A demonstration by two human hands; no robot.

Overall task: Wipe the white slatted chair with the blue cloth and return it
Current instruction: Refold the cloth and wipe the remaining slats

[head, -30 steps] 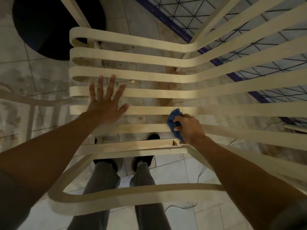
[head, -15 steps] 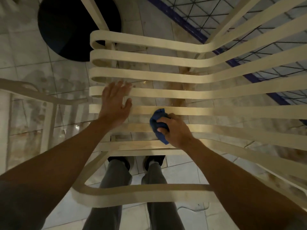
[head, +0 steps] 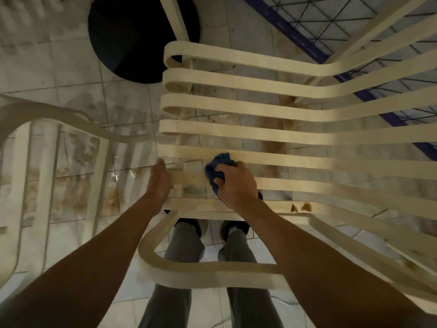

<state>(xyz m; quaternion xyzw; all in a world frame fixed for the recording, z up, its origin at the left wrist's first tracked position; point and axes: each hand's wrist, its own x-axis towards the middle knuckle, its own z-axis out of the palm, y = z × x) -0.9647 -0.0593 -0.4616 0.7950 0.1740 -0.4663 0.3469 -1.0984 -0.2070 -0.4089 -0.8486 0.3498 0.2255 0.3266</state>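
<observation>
The white slatted chair [head: 272, 105] fills the middle and right of the head view, its long curved slats running left to right below me. My right hand [head: 236, 183] grips the bunched blue cloth [head: 218, 165] and presses it onto a near slat of the seat. My left hand [head: 159, 181] holds the left end of the same near slats, its fingers wrapped over the edge and mostly hidden. The chair's armrest loop [head: 189, 271] curves just under my forearms.
A second white slatted chair [head: 47, 147] stands at the left. A round black object [head: 132, 36] lies on the tiled floor at the top. A blue-framed wire grid [head: 331, 22] runs along the upper right. My legs and feet [head: 212, 235] show below the seat.
My left hand has slid from lying flat on the slats to their left end and gripped it. My right hand has moved the cloth leftward along the slat.
</observation>
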